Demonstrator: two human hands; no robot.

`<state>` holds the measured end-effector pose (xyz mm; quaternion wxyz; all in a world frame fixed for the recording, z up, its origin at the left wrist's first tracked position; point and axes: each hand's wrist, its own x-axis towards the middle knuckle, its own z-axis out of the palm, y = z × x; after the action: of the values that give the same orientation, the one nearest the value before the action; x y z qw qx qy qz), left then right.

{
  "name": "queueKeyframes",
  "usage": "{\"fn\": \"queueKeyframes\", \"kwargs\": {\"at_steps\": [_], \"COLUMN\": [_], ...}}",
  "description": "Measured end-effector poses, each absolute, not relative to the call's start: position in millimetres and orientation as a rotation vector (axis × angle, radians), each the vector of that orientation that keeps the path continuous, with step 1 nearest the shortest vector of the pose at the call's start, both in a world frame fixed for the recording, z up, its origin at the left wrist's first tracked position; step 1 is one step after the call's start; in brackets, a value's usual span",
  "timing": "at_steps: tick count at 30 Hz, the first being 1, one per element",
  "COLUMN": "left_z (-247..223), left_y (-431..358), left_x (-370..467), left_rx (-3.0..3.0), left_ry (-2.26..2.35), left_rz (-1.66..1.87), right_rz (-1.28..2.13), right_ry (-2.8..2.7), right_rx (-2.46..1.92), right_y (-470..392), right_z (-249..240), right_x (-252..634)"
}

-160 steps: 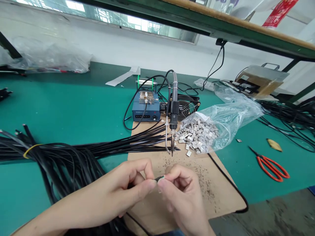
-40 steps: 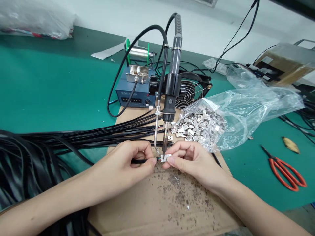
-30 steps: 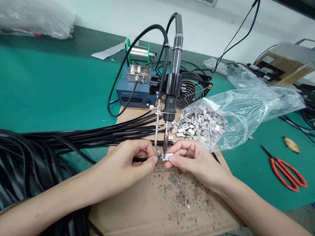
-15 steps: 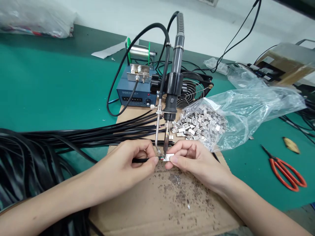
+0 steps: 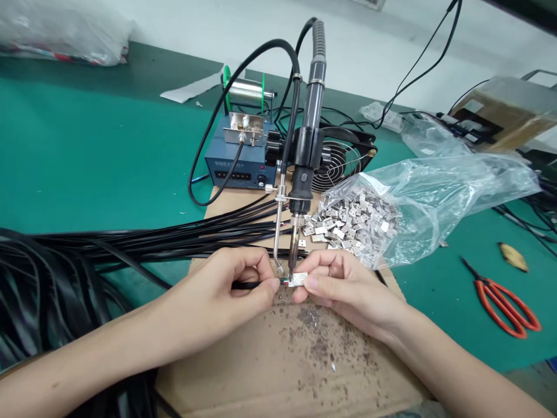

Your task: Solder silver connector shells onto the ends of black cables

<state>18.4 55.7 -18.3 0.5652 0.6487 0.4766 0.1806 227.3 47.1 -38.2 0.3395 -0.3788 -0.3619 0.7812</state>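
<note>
My left hand (image 5: 246, 278) pinches a black cable (image 5: 244, 285) close to its stripped end, where small coloured wires show. Between the thumb and fingers of my right hand (image 5: 337, 281) is a silver USB connector (image 5: 299, 279), its back end facing the wires. Wires and connector meet right under the tip of a soldering iron (image 5: 294, 249), which a stand holds upright. A thin metal solder feed tube (image 5: 277, 238) comes down just left of the tip. Whether the tip touches the joint is too small to tell.
Behind stand a blue control box (image 5: 239, 165), a solder spool (image 5: 246, 90) and a fan (image 5: 339, 159). A plastic bag of USB connectors (image 5: 354, 220) lies right, with red-handled scissors (image 5: 507, 302) beyond. Black cables (image 5: 108, 247) fill the left. Stained cardboard (image 5: 261, 360) lies under my hands.
My right thumb has shifted slightly right on the connector, so more of its silver shell shows. The left hand and the iron stay nearly as they were.
</note>
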Motion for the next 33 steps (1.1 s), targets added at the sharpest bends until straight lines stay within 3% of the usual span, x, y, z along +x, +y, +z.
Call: {"fn": "queueKeyframes", "kwargs": {"at_steps": [12, 33], "left_z": [-23.5, -19.0], "left_y": [59.3, 58.8], "left_x": [20.0, 22.6], "left_rx": [1.674, 1.556], "left_ry": [1.198, 1.019], "left_rz": [0.334, 0.504], "right_rz": [1.898, 1.906], "right_ry": [-1.034, -1.074], "right_rx": [-1.192, -1.166], "right_y": [47.7, 47.3], "right_z": [-32.8, -32.0], "right_x": [224.2, 225.1]}}
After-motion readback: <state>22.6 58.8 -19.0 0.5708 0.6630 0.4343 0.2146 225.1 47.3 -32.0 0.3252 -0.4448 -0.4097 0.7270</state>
